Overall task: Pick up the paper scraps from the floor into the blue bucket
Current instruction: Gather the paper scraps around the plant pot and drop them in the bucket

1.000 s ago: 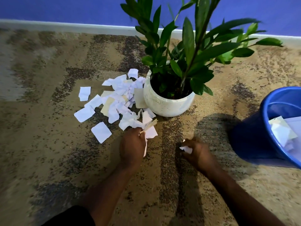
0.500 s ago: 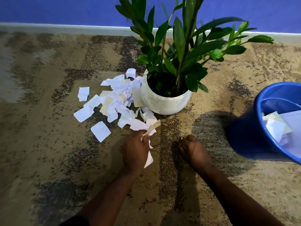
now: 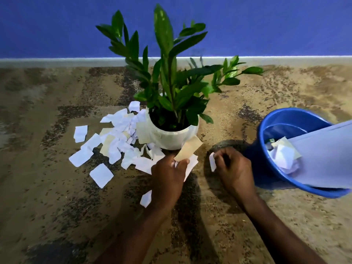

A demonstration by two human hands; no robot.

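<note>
A heap of white and cream paper scraps (image 3: pixel 116 141) lies on the carpet left of a potted plant. My left hand (image 3: pixel 167 180) grips a bunch of scraps, a tan one (image 3: pixel 188 151) sticking up and white ones below it, held just above the floor in front of the pot. To its right, my right hand (image 3: pixel 234 168) pinches one small white scrap (image 3: pixel 212 164). The blue bucket (image 3: pixel 282 121) stands tilted at the right, with crumpled scraps and a large white sheet (image 3: pixel 323 159) inside.
A white pot (image 3: pixel 171 139) with a tall leafy green plant (image 3: pixel 171 82) stands in the middle, against the scrap heap. A blue wall with a pale skirting board (image 3: pixel 57 61) runs along the back. The brown patterned carpet (image 3: pixel 57 216) covers the floor.
My left hand has lifted with its bunch of scraps and moved right. My right hand has risen with a small white scrap showing in its fingers. The view has tilted up.
</note>
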